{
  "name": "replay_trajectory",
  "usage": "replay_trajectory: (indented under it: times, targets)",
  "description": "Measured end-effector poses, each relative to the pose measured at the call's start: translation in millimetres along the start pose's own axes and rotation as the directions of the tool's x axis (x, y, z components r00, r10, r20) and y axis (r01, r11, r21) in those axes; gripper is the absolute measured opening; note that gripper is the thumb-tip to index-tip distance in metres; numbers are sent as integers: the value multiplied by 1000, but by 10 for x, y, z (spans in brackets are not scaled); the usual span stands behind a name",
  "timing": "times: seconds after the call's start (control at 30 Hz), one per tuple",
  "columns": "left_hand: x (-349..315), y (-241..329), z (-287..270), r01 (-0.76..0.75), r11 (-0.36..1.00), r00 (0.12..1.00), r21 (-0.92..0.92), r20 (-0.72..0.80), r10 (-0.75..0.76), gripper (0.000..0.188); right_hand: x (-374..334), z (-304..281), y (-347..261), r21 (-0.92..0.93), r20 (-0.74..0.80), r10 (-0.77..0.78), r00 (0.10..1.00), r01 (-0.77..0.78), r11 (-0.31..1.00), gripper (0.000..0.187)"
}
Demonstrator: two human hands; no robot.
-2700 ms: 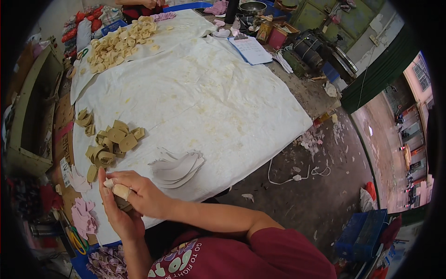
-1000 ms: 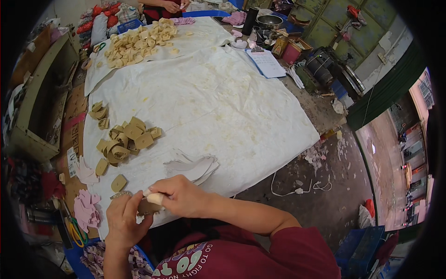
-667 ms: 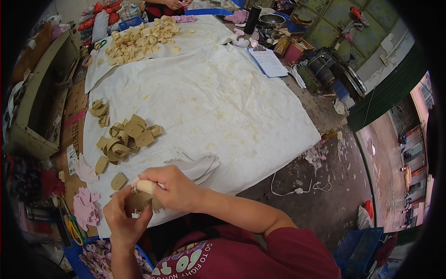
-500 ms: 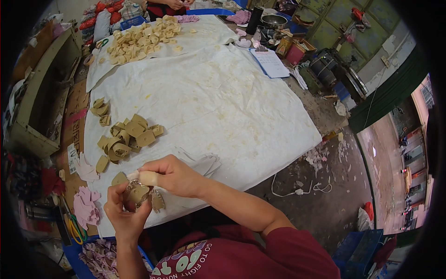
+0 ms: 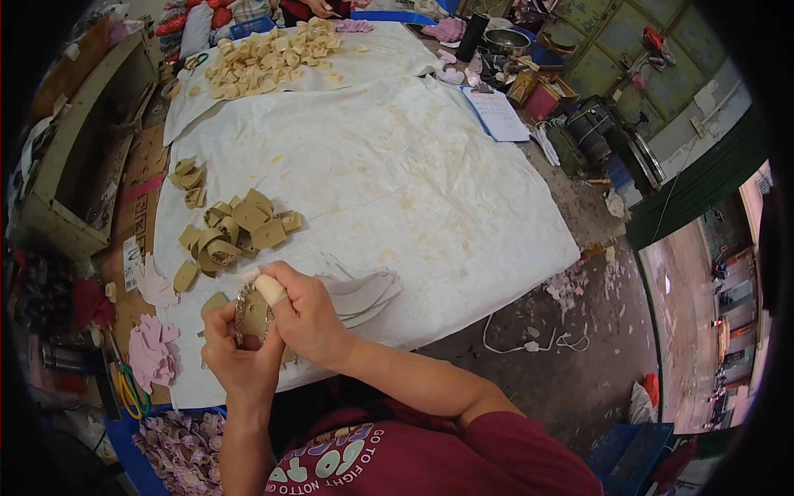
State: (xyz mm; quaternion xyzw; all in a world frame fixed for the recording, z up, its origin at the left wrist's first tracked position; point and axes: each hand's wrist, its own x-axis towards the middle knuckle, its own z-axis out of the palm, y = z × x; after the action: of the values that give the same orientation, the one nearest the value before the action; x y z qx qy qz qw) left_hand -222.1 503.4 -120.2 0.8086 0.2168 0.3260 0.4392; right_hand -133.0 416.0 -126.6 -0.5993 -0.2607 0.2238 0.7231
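Low over the near left of the table, both of my hands grip one small curved khaki piece with a glittery, beaded-looking rim (image 5: 255,312). My left hand (image 5: 240,351) pinches its left and lower side between thumb and fingers. My right hand (image 5: 304,318), with a cream wrap on the thumb, presses its upper right edge. The fingers hide part of the rim. Just beyond them lies a heap of curved khaki pieces (image 5: 256,221) without glitter. Thin grey-white cut strips (image 5: 364,298) lie right of my right hand.
White cloth (image 5: 397,182) covers the table; pale yellow pieces (image 5: 273,62) are heaped at its far end, near another person's hand (image 5: 321,8). A clipboard (image 5: 499,114) lies far right. Pink cut pieces (image 5: 151,351), scissors (image 5: 128,390) and a blue bin (image 5: 124,455) are at the left.
My right hand has turned more upright and closed in on the piece, its wrapped thumb now at the upper edge. The view has shifted slightly. A second glittery piece beneath is now mostly hidden.
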Motion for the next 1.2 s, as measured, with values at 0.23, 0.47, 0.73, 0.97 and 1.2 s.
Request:
replay_trajectory:
  times: [0.23, 0.47, 0.73, 0.97, 1.2]
  targets:
    - [7, -106, 30, 91, 978, 995, -188, -27, -98, 34, 14, 28, 94, 117, 57, 28, 998, -34, 993, 26]
    - [51, -267, -14, 169, 962, 984, -216, -25, -179, 33, 26, 127, 93, -20, 126, 36, 991, -33, 999, 35]
    - [138, -307, -286, 248, 784, 968, -568, 186, -171, 39, 30, 107, 99, -162, 75, -148, 986, 158, 974, 28]
    - [-92, -367, -167, -22, 919, 1000, -394, 7, 27, 51, -66, 69, 35, 57, 157, 290, 944, -302, 952, 31]
    - [-54, -182, -117, -53, 796, 999, -602, -38, 38, 42, -347, 378, 175, 156, 153, -31, 988, 7, 988, 33]
